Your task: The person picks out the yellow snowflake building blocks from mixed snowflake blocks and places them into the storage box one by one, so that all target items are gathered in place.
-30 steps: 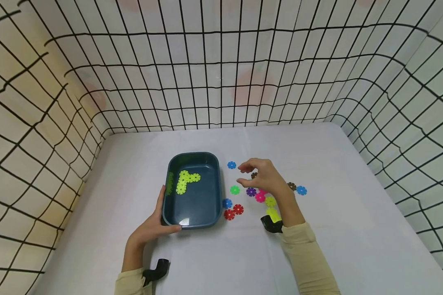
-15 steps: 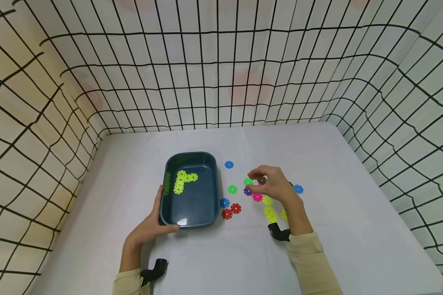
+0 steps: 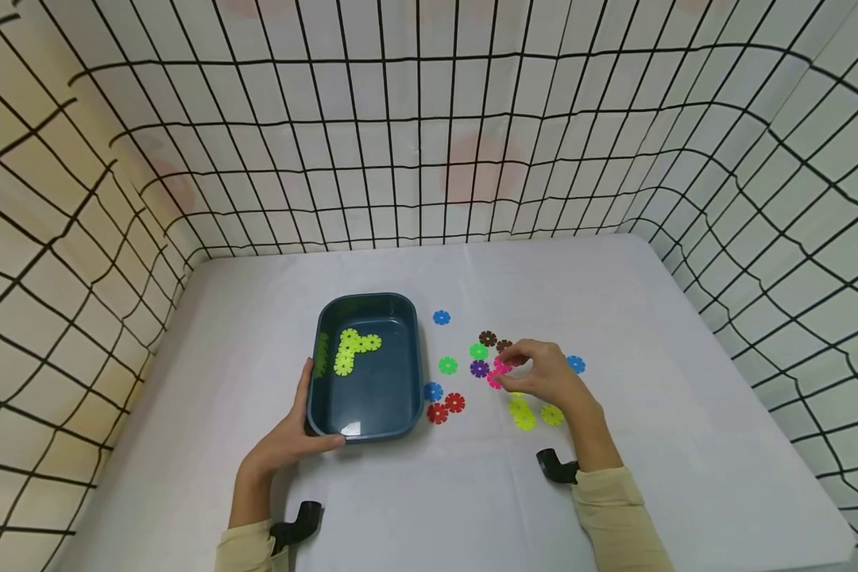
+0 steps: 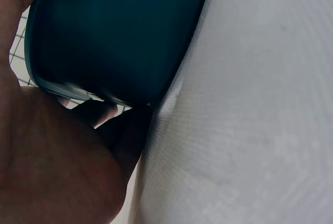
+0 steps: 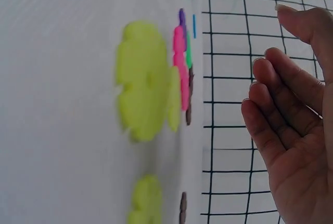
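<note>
Hand, right (image 3: 550,375): fingers loosely bent and parted from the thumb, nothing visibly held, over two pink, notched, flat round discs (image 3: 496,380); whether the fingertips touch them cannot be told.
Hand, left (image 3: 286,441): grips the near left corner of a dark blue, round-cornered rectangular tray (image 3: 375,397), thumb along the near rim, fingers along the left wall.
Tray contents: bright yellow notched discs (image 3: 348,349) cluster in a bent row toward the far left.
Beside the pink pair: a purple notched disc (image 3: 480,369), a green one (image 3: 478,351) and brown ones (image 3: 488,338) lie close by.
Below the right hand: lime-yellow notched discs (image 3: 523,417), some overlapping, with one just apart.
Between tray and pink pair: another green disc, two red notched discs (image 3: 454,403) and a blue notched disc (image 3: 433,392); more blue lies farther off, including right of the hand.
Arms: beige sleeves (image 3: 618,508), black curved wrist fittings (image 3: 558,467).
Setting: white-covered table (image 3: 429,508), black wire grid (image 3: 418,121) behind and at both sides.
</note>
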`<act>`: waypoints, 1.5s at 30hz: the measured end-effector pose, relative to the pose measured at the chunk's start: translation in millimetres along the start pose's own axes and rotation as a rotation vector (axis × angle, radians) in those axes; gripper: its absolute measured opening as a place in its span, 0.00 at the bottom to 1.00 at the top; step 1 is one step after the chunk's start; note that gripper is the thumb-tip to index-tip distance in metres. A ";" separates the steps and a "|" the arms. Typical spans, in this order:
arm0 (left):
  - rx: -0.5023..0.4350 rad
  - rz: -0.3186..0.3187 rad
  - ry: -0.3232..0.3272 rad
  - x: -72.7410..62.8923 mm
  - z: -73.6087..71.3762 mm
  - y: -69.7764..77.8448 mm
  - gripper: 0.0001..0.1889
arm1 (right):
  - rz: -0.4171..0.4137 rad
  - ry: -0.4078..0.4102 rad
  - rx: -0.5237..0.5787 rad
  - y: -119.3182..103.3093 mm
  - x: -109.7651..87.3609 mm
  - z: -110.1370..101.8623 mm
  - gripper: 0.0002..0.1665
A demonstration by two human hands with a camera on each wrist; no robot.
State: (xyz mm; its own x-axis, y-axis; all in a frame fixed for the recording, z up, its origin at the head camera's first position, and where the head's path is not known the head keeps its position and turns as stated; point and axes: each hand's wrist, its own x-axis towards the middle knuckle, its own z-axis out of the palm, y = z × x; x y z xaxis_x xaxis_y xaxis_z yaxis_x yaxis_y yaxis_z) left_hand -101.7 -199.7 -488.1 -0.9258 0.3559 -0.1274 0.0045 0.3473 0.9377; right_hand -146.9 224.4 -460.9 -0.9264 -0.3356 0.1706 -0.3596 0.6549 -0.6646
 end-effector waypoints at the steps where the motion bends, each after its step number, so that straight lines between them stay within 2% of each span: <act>1: -0.002 0.000 -0.001 -0.1 0.0 -0.1 0.70 | 0.009 -0.003 -0.006 3.3 -1.1 0.6 0.20; 10: 0.001 0.000 0.004 -0.4 -0.8 -0.4 0.69 | 0.076 -0.035 -0.077 25.6 -8.4 4.1 0.22; 19: -0.023 -0.004 0.012 -2.7 0.4 -3.4 0.69 | 0.141 -0.093 -0.117 36.6 -9.0 5.9 0.21; 23: -0.031 0.010 -0.003 1.4 4.6 -4.4 0.69 | 0.163 -0.064 -0.143 43.1 -17.1 6.0 0.19; 26: -0.041 0.008 -0.011 4.0 6.2 -3.1 0.69 | 0.128 -0.034 -0.167 48.3 -21.6 6.5 0.17; 30: -0.042 -0.014 0.013 0.9 2.4 -0.1 0.69 | 0.042 -0.031 -0.168 50.5 -16.3 9.4 0.14; 32: -0.037 -0.019 0.016 0.2 1.7 0.8 0.70 | 0.027 -0.030 -0.171 50.5 -15.7 9.8 0.14; 38: -0.041 -0.008 0.010 0.1 1.1 1.1 0.70 | 0.009 -0.026 -0.208 49.0 -13.8 10.2 0.13; 45: -0.033 -0.007 0.009 -0.8 1.7 2.3 0.70 | 0.029 -0.029 -0.202 47.5 -13.8 11.3 0.13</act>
State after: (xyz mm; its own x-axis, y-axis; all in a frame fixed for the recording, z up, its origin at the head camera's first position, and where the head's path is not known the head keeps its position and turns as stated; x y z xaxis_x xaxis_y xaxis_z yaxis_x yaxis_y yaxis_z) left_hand -100.4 -197.7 -486.4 -0.9291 0.3456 -0.1316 -0.0146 0.3213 0.9469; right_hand -149.9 252.5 -503.0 -0.9341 -0.3321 0.1308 -0.3508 0.7862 -0.5088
